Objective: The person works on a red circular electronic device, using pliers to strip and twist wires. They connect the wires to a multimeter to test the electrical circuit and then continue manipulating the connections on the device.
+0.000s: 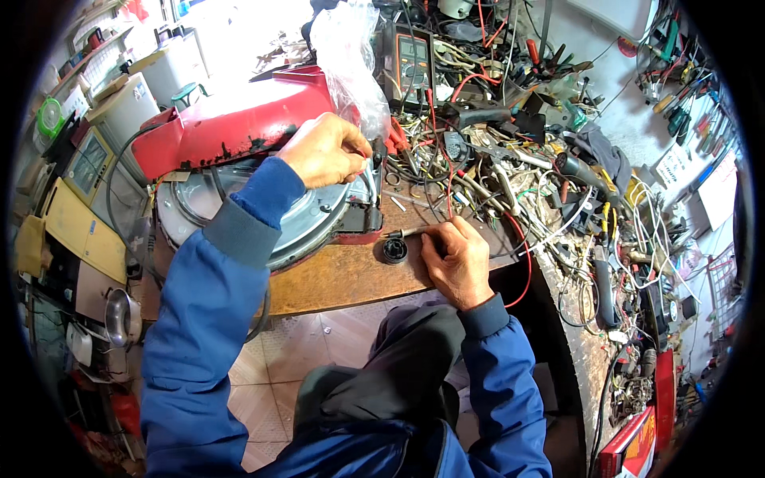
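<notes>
My left hand (327, 151) is pinched at the right side of an opened red appliance (207, 139) with a round metal plate (182, 217); whatever small thing lies between its fingertips is too small to name. My right hand (454, 259) rests by the bench edge, fingers curled on a slender rod-like tool (410, 233). Beside it lies a small round black part (395, 250). A red wire (449, 195) runs down to that hand. A clear plastic bag (355, 72) hangs behind the appliance.
A multimeter (411, 68) stands at the back. Tangled wires, tools and parts (510, 175) crowd the bench's right, continuing along a side surface. Hand tools hang on the right wall (681, 103). Stacked appliances (80, 223) and a metal bowl (119, 319) stand left of the wooden bench (319, 283).
</notes>
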`<action>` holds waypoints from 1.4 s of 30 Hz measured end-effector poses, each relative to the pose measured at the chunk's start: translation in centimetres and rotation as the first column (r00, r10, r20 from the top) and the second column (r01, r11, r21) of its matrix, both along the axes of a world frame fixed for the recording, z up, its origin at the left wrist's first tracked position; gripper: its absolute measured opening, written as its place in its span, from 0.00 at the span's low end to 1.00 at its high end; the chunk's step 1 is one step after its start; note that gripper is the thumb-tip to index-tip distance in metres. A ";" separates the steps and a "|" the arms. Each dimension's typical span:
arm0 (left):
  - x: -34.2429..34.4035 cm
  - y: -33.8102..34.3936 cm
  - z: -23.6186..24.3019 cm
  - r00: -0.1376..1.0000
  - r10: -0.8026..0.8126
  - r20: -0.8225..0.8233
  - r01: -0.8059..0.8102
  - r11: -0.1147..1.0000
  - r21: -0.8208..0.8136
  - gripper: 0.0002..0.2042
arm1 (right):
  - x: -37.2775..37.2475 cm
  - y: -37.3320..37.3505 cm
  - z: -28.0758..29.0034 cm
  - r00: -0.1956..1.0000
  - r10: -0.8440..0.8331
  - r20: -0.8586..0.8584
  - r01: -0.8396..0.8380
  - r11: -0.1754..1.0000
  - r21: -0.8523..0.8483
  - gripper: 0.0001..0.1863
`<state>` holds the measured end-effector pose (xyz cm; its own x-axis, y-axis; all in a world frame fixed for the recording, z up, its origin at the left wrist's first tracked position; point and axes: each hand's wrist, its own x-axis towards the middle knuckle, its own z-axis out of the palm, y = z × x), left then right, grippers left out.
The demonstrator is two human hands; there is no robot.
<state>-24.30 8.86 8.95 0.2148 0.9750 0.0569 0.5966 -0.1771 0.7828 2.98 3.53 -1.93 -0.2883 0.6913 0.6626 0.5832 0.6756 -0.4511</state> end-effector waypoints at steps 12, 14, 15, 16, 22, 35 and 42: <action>0.6 -0.4 -0.7 0.975 0.081 -0.209 0.011 0.913 0.408 0.09 | -0.5 -0.6 0.6 0.998 -0.061 0.032 0.064 0.994 -0.089 0.05; 1.0 -0.6 -1.0 0.975 0.112 -0.193 -0.017 0.900 0.435 0.08 | -0.5 -1.0 0.9 0.998 -0.055 -0.019 0.051 0.979 -0.195 0.06; 1.1 -0.6 -1.1 0.972 0.111 -0.206 -0.016 0.910 0.414 0.07 | -0.4 -1.2 1.2 0.999 -0.040 0.010 0.041 0.979 -0.199 0.07; 1.3 -0.6 -1.3 0.963 0.133 -0.234 -0.023 0.906 0.422 0.07 | -0.3 -1.2 1.1 1.000 -0.020 -0.015 0.016 0.974 -0.224 0.10; 1.8 0.0 -1.9 0.955 0.169 -0.244 -0.018 0.854 0.520 0.05 | -0.6 -1.5 1.4 1.000 0.024 0.013 -0.021 0.977 -0.213 0.27; 2.8 -0.2 -2.6 0.942 0.276 -0.190 -0.136 0.834 0.534 0.04 | -3.9 -2.3 4.1 0.997 0.041 -0.070 -0.056 0.969 -0.239 0.14; 3.5 1.7 -4.3 0.942 0.273 -0.192 -0.125 0.822 0.555 0.06 | -15.2 -5.9 17.4 0.912 0.393 -0.117 -0.409 0.893 -0.188 0.23</action>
